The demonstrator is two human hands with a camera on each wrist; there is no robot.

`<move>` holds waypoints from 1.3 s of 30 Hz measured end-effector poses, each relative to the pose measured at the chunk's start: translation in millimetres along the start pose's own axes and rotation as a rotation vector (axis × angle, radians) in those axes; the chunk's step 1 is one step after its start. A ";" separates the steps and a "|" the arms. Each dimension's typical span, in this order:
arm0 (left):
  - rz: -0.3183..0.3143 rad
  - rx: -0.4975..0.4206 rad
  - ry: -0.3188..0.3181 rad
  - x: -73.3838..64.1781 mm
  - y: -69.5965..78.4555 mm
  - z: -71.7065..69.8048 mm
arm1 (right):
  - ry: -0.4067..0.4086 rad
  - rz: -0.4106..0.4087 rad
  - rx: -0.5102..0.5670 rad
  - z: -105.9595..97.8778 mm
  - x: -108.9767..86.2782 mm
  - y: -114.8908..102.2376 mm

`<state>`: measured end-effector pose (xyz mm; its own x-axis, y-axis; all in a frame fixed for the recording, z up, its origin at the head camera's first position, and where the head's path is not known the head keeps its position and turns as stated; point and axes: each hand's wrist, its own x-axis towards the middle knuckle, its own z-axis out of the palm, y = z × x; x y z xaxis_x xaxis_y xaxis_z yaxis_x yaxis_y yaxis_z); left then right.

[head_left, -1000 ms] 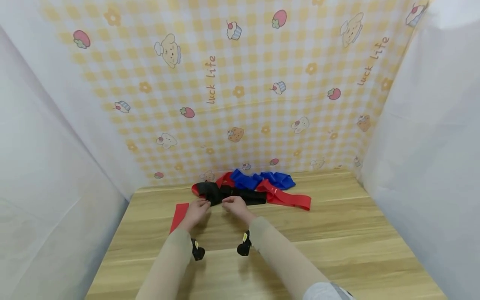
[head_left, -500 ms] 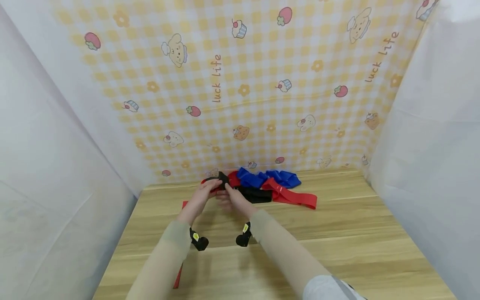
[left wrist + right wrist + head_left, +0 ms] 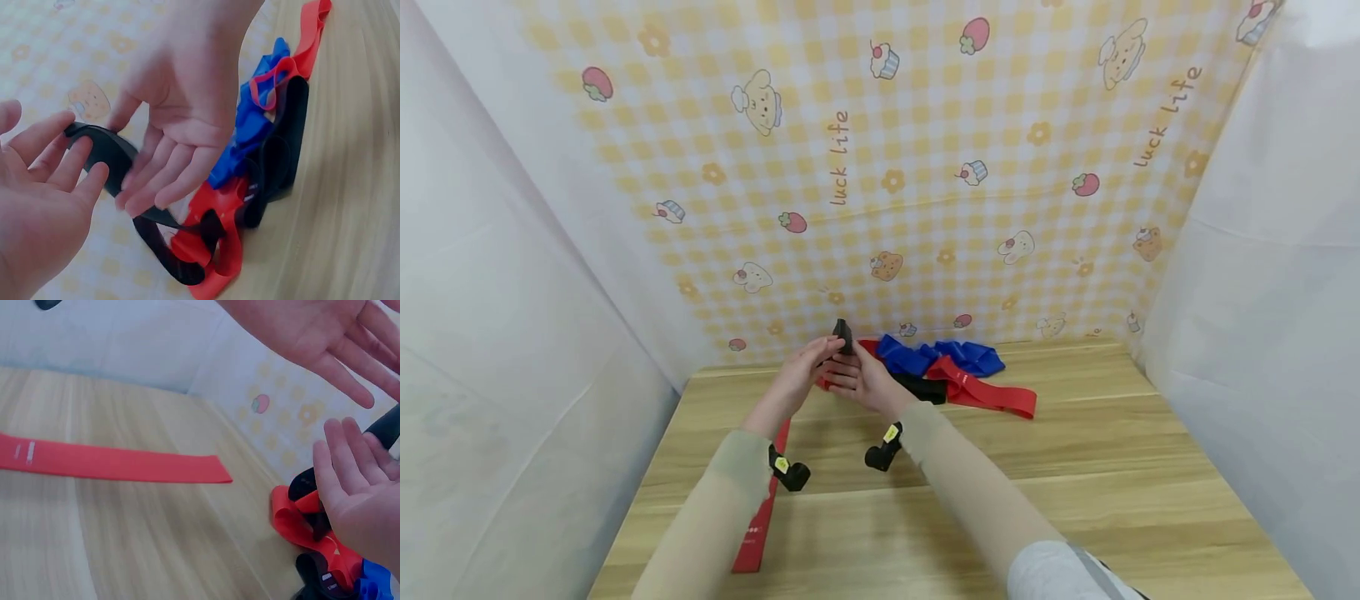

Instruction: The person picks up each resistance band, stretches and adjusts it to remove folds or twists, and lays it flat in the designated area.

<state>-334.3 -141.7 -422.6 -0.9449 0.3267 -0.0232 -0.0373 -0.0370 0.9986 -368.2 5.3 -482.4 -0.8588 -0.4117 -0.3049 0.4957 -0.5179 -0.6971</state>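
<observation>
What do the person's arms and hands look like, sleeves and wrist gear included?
The left hand and right hand are bare, without gloves or rings in view. Pale beige sleeves reach near both wrists. Each wrist bears a small black camera with a yellow tag; no cable shows. Further up the right sleeve, white-and-grey cloth shows.

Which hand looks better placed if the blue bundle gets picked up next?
Probably the right hand: it is nearer the blue bundle, and the left hand would have to reach past it. Both hands are at the raised black band, though.
</observation>
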 end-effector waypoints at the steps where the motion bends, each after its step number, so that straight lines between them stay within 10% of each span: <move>1: 0.003 -0.006 -0.006 -0.7 2.0 0.8 | -0.013 0.006 0.003 -0.2 0.8 -0.6; 18: 0.094 -0.024 -0.093 -15.2 24.7 27.4 | 0.090 -0.071 0.169 -13.3 -6.4 -31.3; 39: 0.059 -0.236 -0.023 -69.8 -16.6 34.6 | 0.269 -0.108 0.328 -78.4 -35.5 -35.0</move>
<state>-256.5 -131.2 -435.9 -0.9402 0.3384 0.0391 -0.0593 -0.2754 0.9595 -365.2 96.9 -498.1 -0.8896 -0.1541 -0.4300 0.3783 -0.7762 -0.5044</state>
